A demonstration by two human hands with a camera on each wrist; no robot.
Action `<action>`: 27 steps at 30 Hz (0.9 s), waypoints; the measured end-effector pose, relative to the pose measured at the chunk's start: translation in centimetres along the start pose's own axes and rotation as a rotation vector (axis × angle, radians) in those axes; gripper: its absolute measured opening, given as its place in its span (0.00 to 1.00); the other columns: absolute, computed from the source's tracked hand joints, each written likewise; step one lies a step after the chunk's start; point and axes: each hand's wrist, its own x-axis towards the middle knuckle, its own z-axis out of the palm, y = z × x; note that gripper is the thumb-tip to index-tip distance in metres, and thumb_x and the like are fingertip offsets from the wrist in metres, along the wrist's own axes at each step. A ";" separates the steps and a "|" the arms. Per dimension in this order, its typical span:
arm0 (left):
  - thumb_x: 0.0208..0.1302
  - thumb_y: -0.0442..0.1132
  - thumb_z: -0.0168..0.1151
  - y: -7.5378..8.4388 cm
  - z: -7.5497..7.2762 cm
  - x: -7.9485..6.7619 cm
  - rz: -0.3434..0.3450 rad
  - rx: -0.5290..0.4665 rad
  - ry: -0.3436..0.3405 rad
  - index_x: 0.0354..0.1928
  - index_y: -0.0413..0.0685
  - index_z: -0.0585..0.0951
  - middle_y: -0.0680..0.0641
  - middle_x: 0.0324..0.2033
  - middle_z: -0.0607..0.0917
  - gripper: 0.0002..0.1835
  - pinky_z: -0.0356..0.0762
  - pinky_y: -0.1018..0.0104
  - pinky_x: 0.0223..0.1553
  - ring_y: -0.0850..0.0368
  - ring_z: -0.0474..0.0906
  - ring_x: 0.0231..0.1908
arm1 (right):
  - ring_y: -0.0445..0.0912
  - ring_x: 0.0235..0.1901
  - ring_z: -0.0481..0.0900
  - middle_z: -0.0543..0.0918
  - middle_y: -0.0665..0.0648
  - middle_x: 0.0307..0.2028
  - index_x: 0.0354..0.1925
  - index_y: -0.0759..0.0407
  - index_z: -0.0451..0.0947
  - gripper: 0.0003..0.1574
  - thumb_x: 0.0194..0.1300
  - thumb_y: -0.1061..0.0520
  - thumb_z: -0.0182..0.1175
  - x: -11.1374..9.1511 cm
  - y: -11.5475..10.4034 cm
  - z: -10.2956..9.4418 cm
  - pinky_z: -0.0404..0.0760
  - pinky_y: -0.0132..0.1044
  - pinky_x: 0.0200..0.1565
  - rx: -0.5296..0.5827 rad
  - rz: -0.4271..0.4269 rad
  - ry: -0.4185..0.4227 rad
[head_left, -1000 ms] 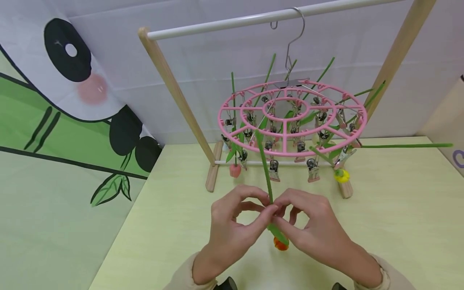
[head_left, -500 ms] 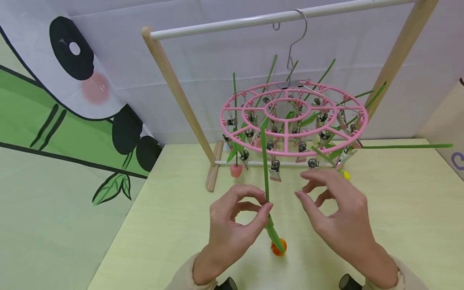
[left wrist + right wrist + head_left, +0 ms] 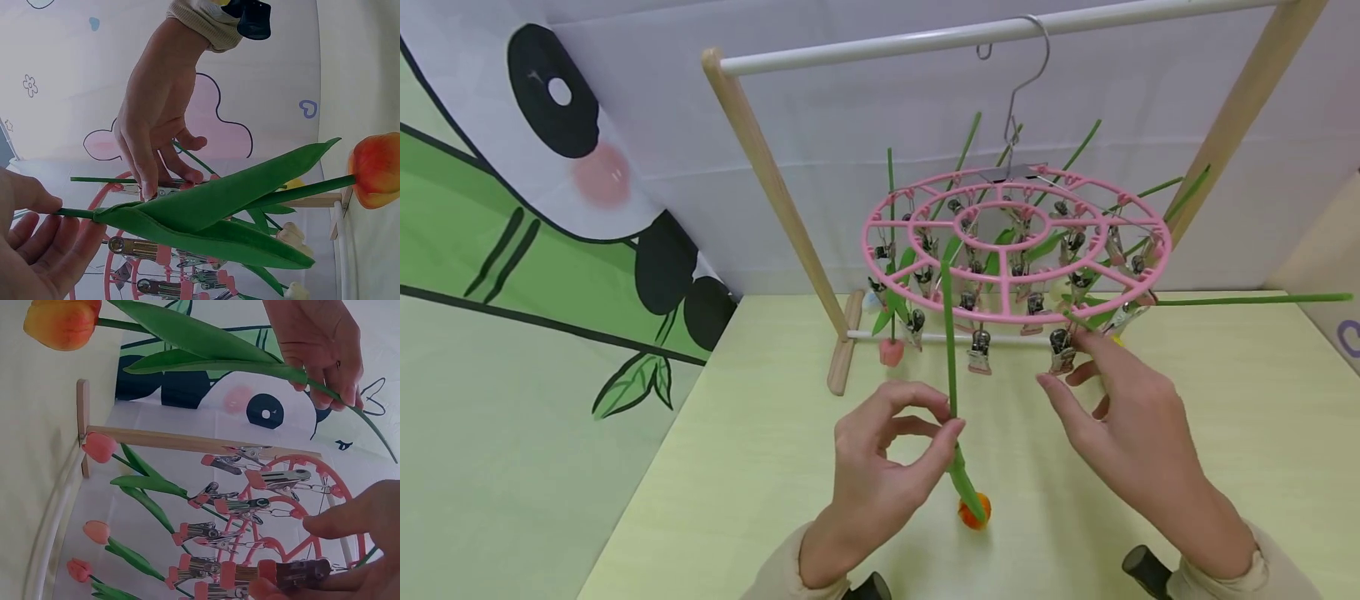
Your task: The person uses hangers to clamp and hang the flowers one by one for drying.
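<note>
My left hand point(image 3: 891, 454) pinches the green stem of an orange tulip point(image 3: 378, 172) between thumb and fingertips, its bloom hanging downward. Broad green leaves point(image 3: 212, 203) spread below the grip. At the front right of the pink round clip hanger point(image 3: 1003, 317), my right hand point(image 3: 1138, 425) has its fingers against a metal clip point(image 3: 1062, 354). The right wrist view shows the thumb point(image 3: 340, 519) held apart from that clip, with fingers behind it. Several other tulips, such as a pink one point(image 3: 100, 447), hang bloom-down from the hanger's clips.
The hanger's hook point(image 3: 1030, 79) hangs on the white rail point(image 3: 865, 50) of a wooden stand point(image 3: 775, 183). Another metal clip point(image 3: 980, 352) dangles at the front edge. One green stem point(image 3: 1255, 299) sticks out sideways to the right, above the pale table point(image 3: 760, 467).
My right hand has let go of the orange tulip's stem and moved right and up to the front clip. The left hand keeps its pinch on the stem, nearly still.
</note>
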 end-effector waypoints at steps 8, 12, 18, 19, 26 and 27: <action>0.47 0.17 0.64 -0.2 0.2 0.1 0.015 -0.003 0.002 0.38 0.32 0.75 0.40 0.31 0.80 0.15 0.84 0.65 0.28 0.53 0.80 0.29 | 0.39 0.25 0.79 0.79 0.56 0.33 0.51 0.60 0.72 0.22 0.61 0.55 0.65 1.5 1.3 -0.8 0.80 0.32 0.20 0.164 0.176 -0.264; 0.47 0.17 0.65 -0.3 0.3 0.2 0.012 0.002 -0.002 0.39 0.33 0.75 0.41 0.31 0.80 0.16 0.84 0.65 0.28 0.53 0.80 0.29 | 0.38 0.19 0.80 0.78 0.58 0.36 0.52 0.57 0.72 0.20 0.63 0.56 0.63 1.6 1.4 -1.4 0.80 0.34 0.17 0.241 0.228 -0.280; 0.48 0.18 0.65 -0.5 0.4 0.3 0.009 0.008 -0.001 0.39 0.33 0.75 0.41 0.30 0.80 0.15 0.84 0.65 0.29 0.54 0.81 0.28 | 0.37 0.17 0.79 0.76 0.54 0.34 0.45 0.58 0.75 0.13 0.62 0.58 0.64 1.7 1.5 -1.8 0.79 0.33 0.16 0.217 0.215 -0.229; 0.48 0.19 0.65 -0.5 0.4 0.3 0.009 0.009 0.000 0.39 0.33 0.75 0.41 0.30 0.80 0.15 0.84 0.65 0.29 0.54 0.81 0.28 | 0.36 0.19 0.79 0.76 0.54 0.33 0.45 0.58 0.75 0.14 0.61 0.58 0.65 1.8 1.6 -1.8 0.79 0.31 0.17 0.199 0.204 -0.224; 0.47 0.18 0.65 -0.7 0.4 0.3 0.005 0.018 0.007 0.38 0.33 0.75 0.41 0.30 0.80 0.16 0.84 0.65 0.29 0.54 0.80 0.27 | 0.41 0.25 0.66 0.69 0.51 0.23 0.38 0.55 0.77 0.11 0.57 0.57 0.68 2.2 2.7 -1.8 0.67 0.25 0.19 0.121 0.144 -0.228; 0.46 0.17 0.65 -0.7 0.5 0.3 0.005 0.019 0.009 0.38 0.33 0.75 0.41 0.30 0.80 0.16 0.84 0.66 0.29 0.54 0.80 0.27 | 0.41 0.24 0.67 0.68 0.52 0.23 0.37 0.55 0.76 0.11 0.58 0.56 0.67 2.3 2.9 -1.8 0.68 0.25 0.20 0.127 0.154 -0.238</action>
